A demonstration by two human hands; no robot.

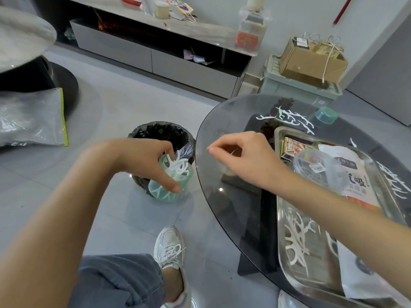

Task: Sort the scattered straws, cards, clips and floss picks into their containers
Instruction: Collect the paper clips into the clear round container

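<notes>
Left hand point(144, 161) curls fingers and thumb round the mint jar point(169, 187), holding it in the air off the counter point(213, 196) edge, in line with the black-lined bin point(160, 132).

Right hand point(249, 158): fingertips pinched together near the jar mouth; cannot tell if anything thin sits between them.

Risk: floss picks point(178, 165) bristle above the rim (a tilt likely drops some onto the floor or into the bin).

Jar: translucent, faceted plastic. Picks: white, forked, tangling. Counter: round smoked glass, slick.

Loose picks point(295, 238) lie on the glossy steel tray point(287, 274).
</notes>
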